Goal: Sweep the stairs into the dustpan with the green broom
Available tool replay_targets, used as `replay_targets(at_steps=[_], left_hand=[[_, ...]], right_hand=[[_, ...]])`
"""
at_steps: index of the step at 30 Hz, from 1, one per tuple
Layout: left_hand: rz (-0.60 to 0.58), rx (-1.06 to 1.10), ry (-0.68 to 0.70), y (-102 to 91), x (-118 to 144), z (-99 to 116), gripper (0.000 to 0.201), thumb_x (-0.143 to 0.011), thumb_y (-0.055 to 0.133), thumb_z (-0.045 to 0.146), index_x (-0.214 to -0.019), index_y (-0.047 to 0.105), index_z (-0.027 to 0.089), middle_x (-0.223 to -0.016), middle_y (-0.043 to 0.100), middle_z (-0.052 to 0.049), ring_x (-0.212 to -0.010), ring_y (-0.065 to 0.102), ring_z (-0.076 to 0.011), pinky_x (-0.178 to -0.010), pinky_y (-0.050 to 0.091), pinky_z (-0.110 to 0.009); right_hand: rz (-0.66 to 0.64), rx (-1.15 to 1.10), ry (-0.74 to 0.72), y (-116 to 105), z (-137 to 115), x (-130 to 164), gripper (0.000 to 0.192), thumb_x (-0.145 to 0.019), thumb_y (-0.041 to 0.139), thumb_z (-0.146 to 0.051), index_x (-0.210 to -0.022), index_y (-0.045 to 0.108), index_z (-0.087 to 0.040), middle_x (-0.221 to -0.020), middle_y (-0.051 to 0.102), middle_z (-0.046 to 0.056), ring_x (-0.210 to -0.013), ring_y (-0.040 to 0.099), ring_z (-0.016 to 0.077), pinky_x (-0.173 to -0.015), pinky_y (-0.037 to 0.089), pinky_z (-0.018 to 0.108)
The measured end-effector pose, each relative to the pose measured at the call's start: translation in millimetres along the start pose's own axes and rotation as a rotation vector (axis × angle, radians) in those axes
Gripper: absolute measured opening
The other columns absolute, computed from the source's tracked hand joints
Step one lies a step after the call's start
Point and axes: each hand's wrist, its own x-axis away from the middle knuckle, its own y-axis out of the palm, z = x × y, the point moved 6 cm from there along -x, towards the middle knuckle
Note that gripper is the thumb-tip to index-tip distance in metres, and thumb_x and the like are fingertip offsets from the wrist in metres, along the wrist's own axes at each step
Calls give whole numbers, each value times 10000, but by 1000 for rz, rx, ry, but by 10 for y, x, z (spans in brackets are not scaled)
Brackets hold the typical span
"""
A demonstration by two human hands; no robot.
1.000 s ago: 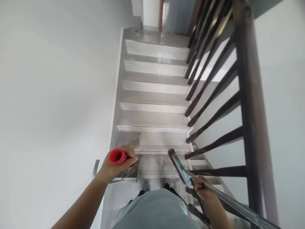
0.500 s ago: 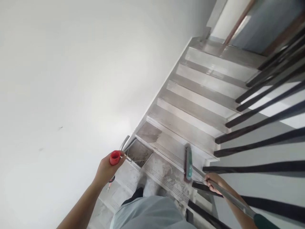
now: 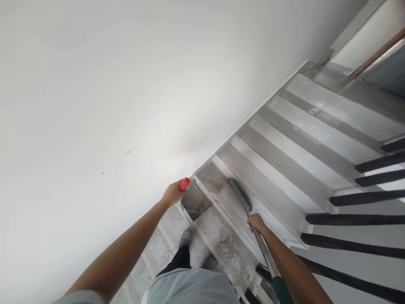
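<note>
Bottom centre: grey shirt hem, dark trousers, a shoe (image 3: 186, 237) on a dusty step (image 3: 221, 245).

Right hand (image 3: 257, 223), lower centre: wrapped round the metal shaft of the broom (image 3: 253, 219), low near the head. Broom head (image 3: 239, 195) lies on the next step up, centre frame. Likely light and stiff; bristles give. The low grip suits short strokes; the green sleeve at the bottom edge looks a second place to hold.

Left hand (image 3: 173, 193), centre: closed on the red handle (image 3: 184, 184) of the dustpan (image 3: 194, 202). The pan sits on the step against the wall; thin metal, probably light, apt to tip if loaded.

Room: wall (image 3: 110, 105) close on the left, dark balusters (image 3: 357, 219) on the right, narrow treads with grooved nosings. Cleaner steps (image 3: 303, 139) rise to upper right.
</note>
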Motion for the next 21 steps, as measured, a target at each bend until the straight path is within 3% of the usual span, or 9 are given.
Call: replay_targets(at_steps=[3, 8, 14, 18, 21], left_hand=[[-90, 48, -4, 132, -97, -17, 282, -730, 669, 347, -973, 659, 204, -767, 669, -16, -738, 615, -197, -668, 419, -278], [-132, 185, -57, 270, -173, -121, 422, -745, 639, 259, -1160, 574, 219, -840, 648, -11, -774, 603, -174, -693, 428, -269], [-350, 364, -186, 563, -81, -329, 239, -713, 602, 170, -952, 591, 157, -637, 545, 22, -534, 537, -133, -517, 431, -258], [-335, 433, -129, 665, -7, -362, 300, -719, 578, 144, -1018, 562, 166, -672, 519, 38, -588, 512, -116, -585, 427, -253], [-299, 427, -67, 670, -17, -364, 313, -660, 612, 122, -964, 567, 179, -690, 509, 45, -640, 496, -121, -621, 383, -254]], right_hand=[[15, 106, -45, 207, -293, -135, 263, -700, 545, -34, -509, 449, -188, -371, 436, -17, -400, 505, 126, -435, 372, 214], [10, 176, -61, 317, -557, -246, 143, -655, 598, -61, -592, 523, -166, -415, 474, -21, -453, 563, 143, -458, 394, 211], [31, 89, -60, 198, -377, -151, 88, -708, 501, -90, -740, 543, -160, -465, 470, -50, -384, 510, 112, -416, 386, 210], [60, 235, -87, 228, -334, -111, 242, -704, 503, -72, -919, 614, -89, -623, 596, 12, -409, 536, 103, -432, 404, 213], [92, 207, -51, 347, -267, -42, 459, -724, 476, -98, -1168, 573, -30, -725, 633, 42, -417, 553, 101, -418, 414, 214]])
